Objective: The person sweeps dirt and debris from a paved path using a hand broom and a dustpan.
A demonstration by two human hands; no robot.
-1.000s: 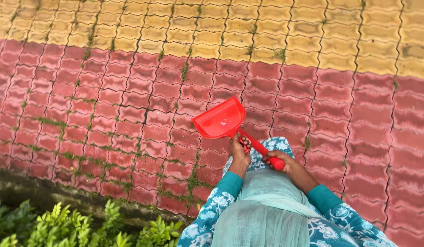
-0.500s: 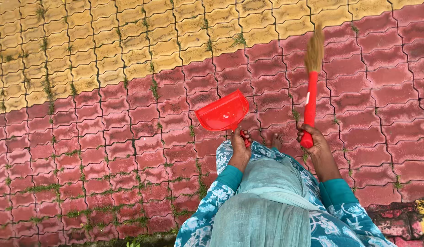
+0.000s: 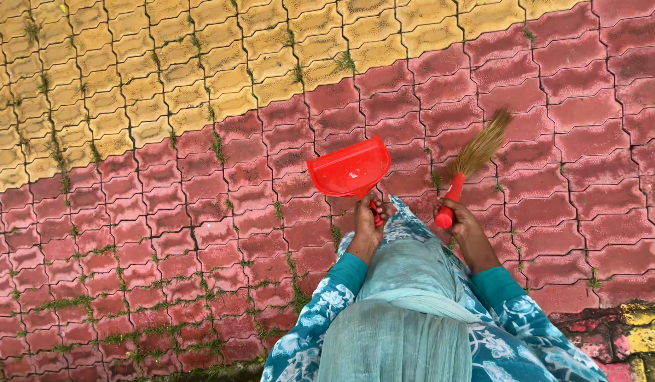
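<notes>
**Two hands, two red sweeping tools over wet pavers**

Two tools are in hand as I watch from the head camera. My view shows the left hand wrapped tight around the short handle of a red plastic dustpan, which sits at the centre of the frame with its open mouth turned toward the upper part of the picture, tilted as if to keep the tray ready near the ground. The right hand is clenched on the red grip of a small grass broom, bristles angled to the upper right, just beside the pan but apart from it. Below lies red interlocking paving with grass in the joints; a yellow paver band crosses the upper left. A teal floral garment fills the bottom centre.
</notes>
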